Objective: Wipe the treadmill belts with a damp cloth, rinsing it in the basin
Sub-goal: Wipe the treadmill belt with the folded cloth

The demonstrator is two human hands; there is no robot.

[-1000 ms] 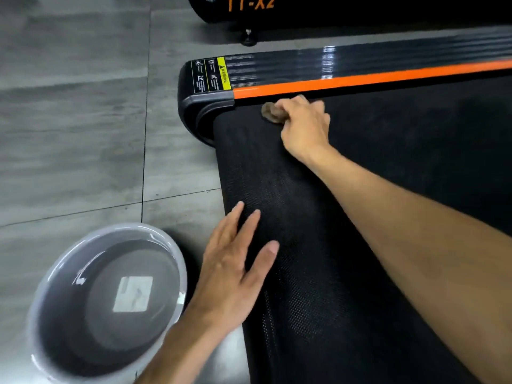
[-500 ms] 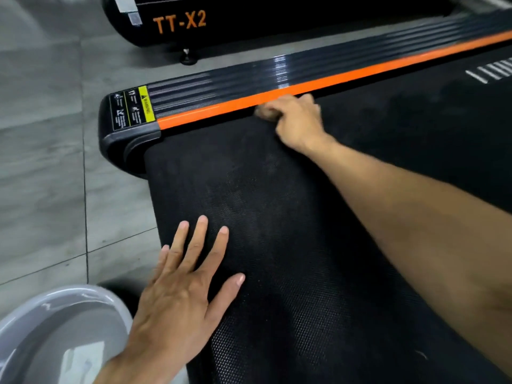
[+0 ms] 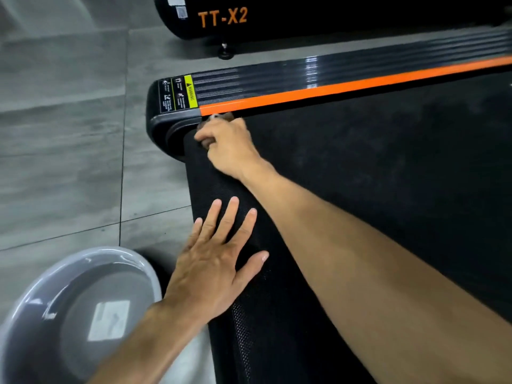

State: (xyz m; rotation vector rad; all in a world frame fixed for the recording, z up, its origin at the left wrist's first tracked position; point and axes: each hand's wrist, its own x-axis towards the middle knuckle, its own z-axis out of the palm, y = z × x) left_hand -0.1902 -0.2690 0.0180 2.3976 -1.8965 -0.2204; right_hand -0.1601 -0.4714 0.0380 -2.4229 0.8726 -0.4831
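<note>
Two bare hands show in my head view, both on the black textured treadmill belt (image 3: 374, 189). My right hand (image 3: 230, 146) has its fingers (image 3: 206, 138) curled round a small brown damp cloth (image 3: 220, 117), pressed at the belt's far left corner, just under the orange side strip (image 3: 346, 88). My left hand (image 3: 213, 267) lies flat on the near belt edge, fingers spread. The round grey plastic basin (image 3: 83, 314) of water sits on the grey tiled floor (image 3: 61, 162), just beside that hand.
</note>
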